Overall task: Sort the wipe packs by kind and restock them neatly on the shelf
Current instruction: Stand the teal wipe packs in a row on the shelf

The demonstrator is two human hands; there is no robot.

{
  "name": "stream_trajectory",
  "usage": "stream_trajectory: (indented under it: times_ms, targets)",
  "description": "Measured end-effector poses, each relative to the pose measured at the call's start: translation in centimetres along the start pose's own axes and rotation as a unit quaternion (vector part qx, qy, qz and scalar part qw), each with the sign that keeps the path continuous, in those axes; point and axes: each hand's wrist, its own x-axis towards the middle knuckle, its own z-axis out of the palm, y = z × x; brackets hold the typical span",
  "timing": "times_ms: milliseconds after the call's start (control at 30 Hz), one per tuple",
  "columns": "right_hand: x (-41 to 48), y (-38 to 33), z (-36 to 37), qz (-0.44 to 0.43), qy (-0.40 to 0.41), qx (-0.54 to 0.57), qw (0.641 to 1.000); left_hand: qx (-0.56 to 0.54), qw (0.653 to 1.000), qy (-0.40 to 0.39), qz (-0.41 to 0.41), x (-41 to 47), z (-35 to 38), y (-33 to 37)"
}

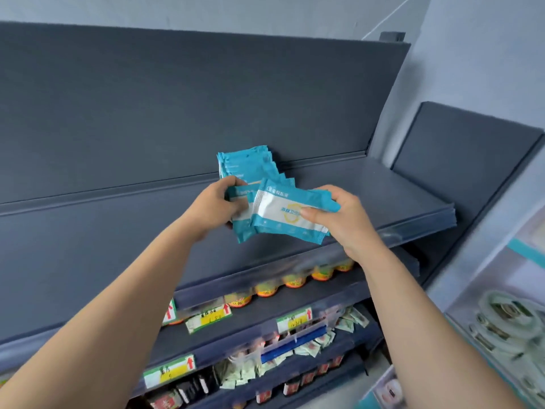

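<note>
Grips full on both sides: pinching one teal-and-white wipe pack (pixel 283 214) by its end with right hand (pixel 342 219), clutching a second pack (pixel 243 224) in left hand (pixel 219 206). Half-hiding blue lettering under the thumb, too blurred for reading. Leaning just behind both grips on the shelf (pixel 383 196), stacked packs (pixel 244 163).

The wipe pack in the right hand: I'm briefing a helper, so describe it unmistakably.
Find the wide grey top shelf, above the row of jars. In front of it the right hand pinches a blue-and-white wipe pack. Unlike the pack behind it in the left hand, it lies frontmost and shows a yellow ring on white.
</note>
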Motion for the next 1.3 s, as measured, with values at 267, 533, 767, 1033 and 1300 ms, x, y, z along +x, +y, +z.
stream_trajectory:
  times_ms: [267,533,767,1033,1300]
  targets:
    - [6.6,2.5,0.8,0.050,-0.068,-0.051,0.995,0.007,0.999,-0.001,-0.051,4.4,-0.2,-2.1]
    - [10.7,5.3,1.4,0.063,-0.146,-0.152,0.976,-0.072,0.987,0.115,-0.088,4.6,1.8,-2.1]
    - [11.9,6.0,2.1,0.054,-0.140,-0.179,0.972,0.011,0.983,0.063,-0.173,4.3,3.5,-3.8]
    - [12.7,6.4,1.6,0.045,-0.253,-0.175,0.950,0.133,0.966,0.176,-0.133,4.4,5.1,-3.2]
    - [13.0,7.4,2.3,0.010,-0.199,-0.229,0.953,0.253,0.950,0.131,-0.127,3.7,3.6,-3.6]
